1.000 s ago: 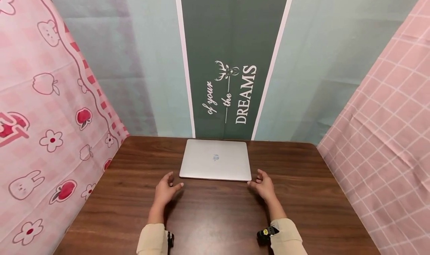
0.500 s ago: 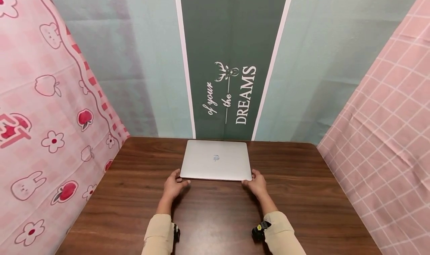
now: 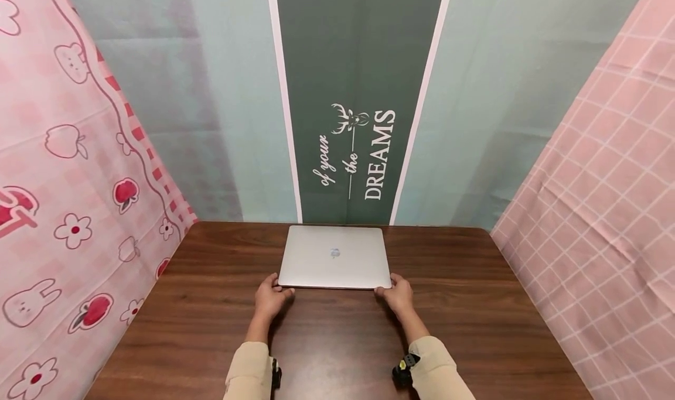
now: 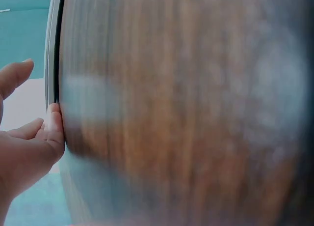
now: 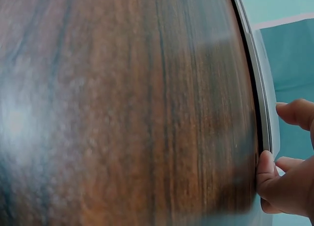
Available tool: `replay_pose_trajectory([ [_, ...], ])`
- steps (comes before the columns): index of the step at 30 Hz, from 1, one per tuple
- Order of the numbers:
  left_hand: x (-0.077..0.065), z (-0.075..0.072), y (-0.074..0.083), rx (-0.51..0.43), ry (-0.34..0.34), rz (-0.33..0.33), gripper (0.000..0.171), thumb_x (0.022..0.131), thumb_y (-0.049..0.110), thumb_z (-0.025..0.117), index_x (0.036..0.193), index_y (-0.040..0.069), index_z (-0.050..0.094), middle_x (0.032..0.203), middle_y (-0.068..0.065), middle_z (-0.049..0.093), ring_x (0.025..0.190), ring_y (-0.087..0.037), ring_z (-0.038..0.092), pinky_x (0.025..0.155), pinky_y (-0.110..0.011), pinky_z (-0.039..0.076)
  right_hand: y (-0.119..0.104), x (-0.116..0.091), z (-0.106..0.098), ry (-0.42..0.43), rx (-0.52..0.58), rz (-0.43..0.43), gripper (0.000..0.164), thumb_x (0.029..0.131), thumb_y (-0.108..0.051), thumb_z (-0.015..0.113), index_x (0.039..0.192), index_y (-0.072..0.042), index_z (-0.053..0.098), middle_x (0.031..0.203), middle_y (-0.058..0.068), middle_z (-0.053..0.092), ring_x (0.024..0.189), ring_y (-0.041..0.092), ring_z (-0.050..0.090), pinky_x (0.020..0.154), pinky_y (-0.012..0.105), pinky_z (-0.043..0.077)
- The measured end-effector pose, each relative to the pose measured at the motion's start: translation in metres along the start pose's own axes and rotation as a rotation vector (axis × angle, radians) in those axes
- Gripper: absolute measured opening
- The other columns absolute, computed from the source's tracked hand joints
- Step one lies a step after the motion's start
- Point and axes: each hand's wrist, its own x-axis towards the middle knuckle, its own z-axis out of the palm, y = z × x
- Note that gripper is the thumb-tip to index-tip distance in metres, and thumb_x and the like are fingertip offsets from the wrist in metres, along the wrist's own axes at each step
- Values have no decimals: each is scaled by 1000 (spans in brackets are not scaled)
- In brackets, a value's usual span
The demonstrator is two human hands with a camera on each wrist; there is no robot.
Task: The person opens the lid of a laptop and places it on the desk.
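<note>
- While I watched from afar, the one silver laptop [image 3: 316,262] lay closed and flat at the table's far side, near the middle, its long front edge facing me.
- My left hand [image 3: 270,299] stood at its near left corner, fingertips touching the edge low down, with thumb and fingers held wide apart.
- My right hand [image 3: 398,299] mirrored that at the near right corner: fingertips at the edge, thumb spread away, no firm pinch on it that I could see.
- As I judged it, the step was to take up the laptop evenly; that called for matching contact at both corners, equal pressure, and level wrists, since one side leading would likely skew it.
- Outward from there I counted two cream sleeves [image 3: 249,371] and two black wrist devices [image 3: 402,376].
- Beneath was one brown wooden table [image 3: 337,324].
- Around it hung three cloths: one green backdrop [image 3: 353,66], one pink printed curtain [image 3: 37,116] on the left, one pink checked curtain [image 3: 596,207] on the right.
</note>
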Motion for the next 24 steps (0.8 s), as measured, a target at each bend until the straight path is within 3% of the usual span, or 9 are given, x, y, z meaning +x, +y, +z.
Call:
replay_pose_trajectory([
  [9, -2, -1, 1, -60, -2, -10, 67, 72, 4, 75, 128, -16, 42, 113, -30, 56, 96, -37, 56, 79, -40, 47, 0, -5, -1, -8, 85, 24, 66, 68, 2, 73, 123, 23, 42, 114, 37, 52, 106, 41, 52, 86, 44, 44],
  [17, -3, 0, 1, -49, 4, -31, 61, 70, 4, 76, 121, -16, 48, 103, -25, 61, 88, -29, 59, 71, -30, 48, 0, -10, -4, -8, 60, 19, 66, 67, 0, 73, 121, 24, 43, 116, 38, 50, 107, 41, 51, 87, 45, 43],
  [24, -6, 0, 4, -38, 20, -53, 58, 69, 4, 75, 119, -15, 52, 102, -26, 62, 90, -30, 61, 74, -34, 49, 4, -13, -7, -9, 34, 19, 63, 68, 0, 73, 120, 22, 46, 109, 35, 55, 99, 38, 55, 82, 41, 45],
])
